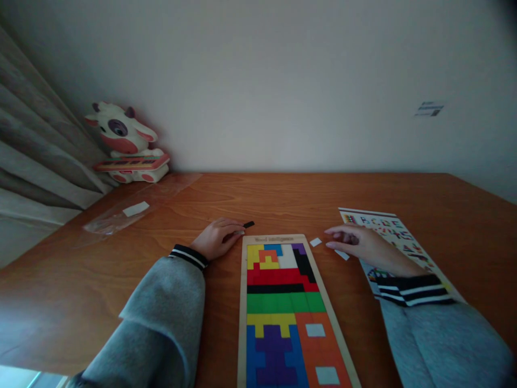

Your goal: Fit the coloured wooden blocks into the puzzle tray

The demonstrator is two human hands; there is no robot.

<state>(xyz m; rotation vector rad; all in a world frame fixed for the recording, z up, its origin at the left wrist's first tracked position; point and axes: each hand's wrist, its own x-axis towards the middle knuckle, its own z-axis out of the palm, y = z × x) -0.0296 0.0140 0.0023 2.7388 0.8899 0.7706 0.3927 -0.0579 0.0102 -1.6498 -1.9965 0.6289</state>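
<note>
A wooden tray puzzle (pixel 243 302) lies in front of me, filled with flat coloured pieces in red, green, yellow, purple, blue and orange. At its upper left corner, my left hand (pixel 218 238) rests with fingers closed together. A small black puzzle piece (pixel 249 224) sticks out at its fingertips. My right hand (pixel 355 241) hovers beyond the upper right of the tray, thumb and fingers apart with nothing visible between them. Close to its fingertips lies a white puzzle piece (pixel 315 242). Another white piece (pixel 342 255) lies partly under the hand.
A printed pattern sheet (pixel 385 220) lies to the right, partly covered by my right arm. On the back left stands a toy cow with a keyboard (pixel 131 161). A clear plastic bag (pixel 109 223) with a white label lies before it. A curtain (pixel 36 134) hangs left.
</note>
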